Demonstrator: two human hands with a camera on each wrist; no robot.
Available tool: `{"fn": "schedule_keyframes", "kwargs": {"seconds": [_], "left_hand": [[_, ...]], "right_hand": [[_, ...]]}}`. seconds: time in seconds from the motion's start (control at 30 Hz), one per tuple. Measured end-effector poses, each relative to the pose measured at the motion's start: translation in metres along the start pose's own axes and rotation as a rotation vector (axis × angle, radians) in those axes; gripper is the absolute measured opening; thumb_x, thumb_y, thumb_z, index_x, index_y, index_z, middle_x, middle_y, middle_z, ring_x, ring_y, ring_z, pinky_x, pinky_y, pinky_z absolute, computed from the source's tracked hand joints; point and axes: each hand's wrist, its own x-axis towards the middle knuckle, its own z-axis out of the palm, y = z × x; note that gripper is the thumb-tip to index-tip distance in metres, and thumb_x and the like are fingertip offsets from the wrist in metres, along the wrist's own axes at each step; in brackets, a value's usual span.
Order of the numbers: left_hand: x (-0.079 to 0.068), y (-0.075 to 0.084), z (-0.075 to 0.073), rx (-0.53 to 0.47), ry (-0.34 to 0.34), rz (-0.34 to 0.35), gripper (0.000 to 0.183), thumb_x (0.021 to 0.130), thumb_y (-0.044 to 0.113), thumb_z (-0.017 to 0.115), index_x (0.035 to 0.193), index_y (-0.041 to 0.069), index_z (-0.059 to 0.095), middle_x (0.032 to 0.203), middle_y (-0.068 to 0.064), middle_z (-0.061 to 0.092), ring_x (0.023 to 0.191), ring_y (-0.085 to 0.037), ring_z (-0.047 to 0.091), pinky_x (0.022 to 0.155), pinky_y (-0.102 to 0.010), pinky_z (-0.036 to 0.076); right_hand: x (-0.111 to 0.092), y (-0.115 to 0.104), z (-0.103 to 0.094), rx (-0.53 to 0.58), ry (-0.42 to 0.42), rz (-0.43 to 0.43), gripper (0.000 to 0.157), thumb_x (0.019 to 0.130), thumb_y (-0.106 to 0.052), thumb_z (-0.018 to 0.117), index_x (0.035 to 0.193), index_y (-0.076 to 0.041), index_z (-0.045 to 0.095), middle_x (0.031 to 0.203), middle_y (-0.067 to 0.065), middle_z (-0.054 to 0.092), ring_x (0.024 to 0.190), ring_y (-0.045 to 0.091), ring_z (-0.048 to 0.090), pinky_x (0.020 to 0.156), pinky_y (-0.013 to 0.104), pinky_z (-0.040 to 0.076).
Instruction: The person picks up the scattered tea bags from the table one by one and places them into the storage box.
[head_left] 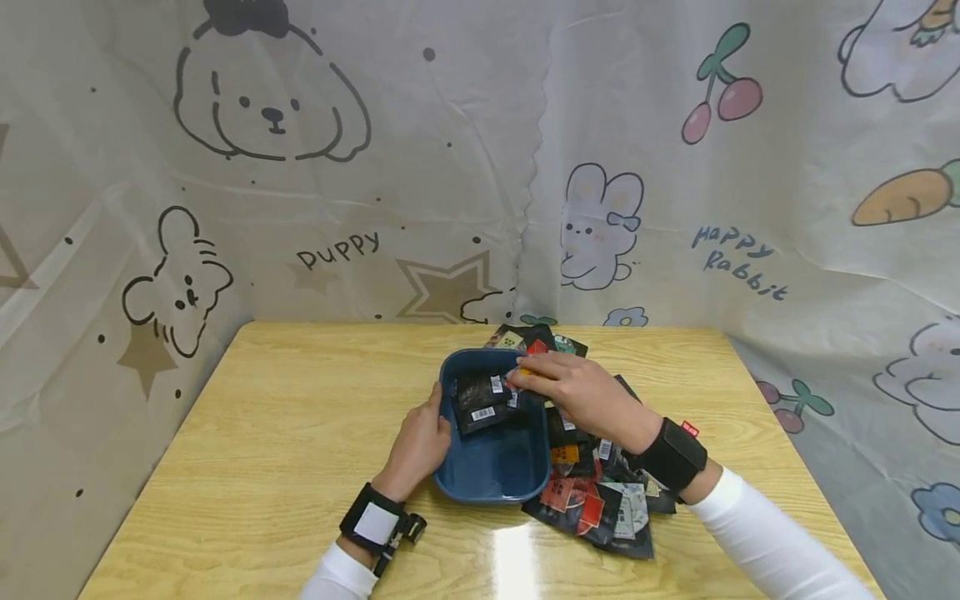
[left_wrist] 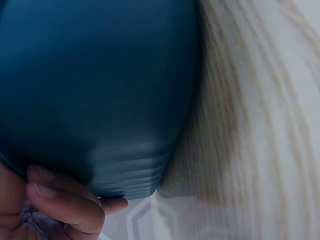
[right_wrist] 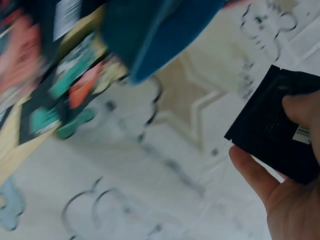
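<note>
A blue plastic basin (head_left: 491, 467) stands on the table with several black sachets (head_left: 480, 402) lying inside it. My left hand (head_left: 417, 442) grips its left rim, and in the left wrist view the fingers (left_wrist: 65, 207) lie curled against the outer wall. Over the basin's right rim, my right hand (head_left: 577, 392) pinches a small black sachet (right_wrist: 272, 120) between thumb and fingers. A white barcode label shows on that sachet in the right wrist view.
Loose dark sachets with red, orange and green labels lie in a pile (head_left: 585, 508) right of the basin, under my right forearm. More sachets (head_left: 536, 337) lie behind the basin. A printed cloth (head_left: 450, 167) hangs behind the wooden table (head_left: 300, 433).
</note>
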Motion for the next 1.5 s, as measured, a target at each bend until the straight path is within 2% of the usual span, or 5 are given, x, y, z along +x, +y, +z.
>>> {"fn": "schedule_keyframes", "kwargs": {"seconds": [0.4, 0.67, 0.8, 1.13, 1.5], "left_hand": [[0.002, 0.005, 0.012, -0.006, 0.018, 0.076, 0.047, 0.095, 0.002, 0.046, 0.139, -0.013, 0.039, 0.071, -0.018, 0.062, 0.054, -0.016, 0.05, 0.046, -0.03, 0.04], [0.001, 0.006, 0.016, 0.006, 0.011, 0.069, 0.047, 0.094, 0.002, 0.046, 0.139, -0.013, 0.039, 0.07, -0.018, 0.063, 0.053, -0.015, 0.051, 0.045, -0.032, 0.04], [0.001, 0.006, 0.018, 0.001, -0.009, 0.046, 0.048, 0.095, 0.002, 0.045, 0.141, -0.011, 0.038, 0.063, -0.012, 0.057, 0.049, -0.014, 0.047, 0.043, -0.03, 0.036], [0.0, 0.005, 0.016, 0.007, 0.009, 0.027, 0.05, 0.094, 0.004, 0.046, 0.142, -0.01, 0.037, 0.061, -0.009, 0.053, 0.048, -0.015, 0.045, 0.042, -0.031, 0.035], [0.003, 0.001, 0.006, 0.021, 0.023, 0.015, 0.05, 0.095, 0.004, 0.045, 0.143, -0.01, 0.035, 0.061, -0.011, 0.053, 0.046, -0.016, 0.044, 0.042, -0.031, 0.034]], "right_hand": [[0.007, -0.043, 0.038, 0.062, -0.094, -0.078, 0.049, 0.089, -0.007, 0.065, 0.135, -0.02, 0.056, 0.132, 0.007, 0.06, 0.123, 0.023, 0.053, 0.101, 0.037, 0.045], [-0.01, -0.054, 0.053, 0.299, -0.41, 0.048, 0.072, 0.092, -0.067, 0.035, 0.153, -0.03, 0.021, 0.16, 0.007, 0.022, 0.143, 0.031, 0.022, 0.111, 0.061, 0.022], [-0.017, -0.047, 0.05, 0.289, -0.426, 0.098, 0.08, 0.087, -0.073, 0.037, 0.154, -0.033, 0.016, 0.162, 0.008, 0.013, 0.145, 0.035, 0.016, 0.112, 0.063, 0.016], [-0.055, -0.003, 0.015, 0.163, -0.365, 0.241, 0.102, 0.068, -0.07, 0.068, 0.152, -0.03, 0.026, 0.161, 0.011, 0.015, 0.146, 0.037, 0.007, 0.111, 0.066, 0.009], [-0.114, 0.023, 0.002, 0.191, -0.427, 0.436, 0.109, 0.065, -0.063, 0.075, 0.153, -0.027, 0.023, 0.16, 0.014, 0.015, 0.142, 0.042, 0.016, 0.11, 0.065, 0.018]]}}
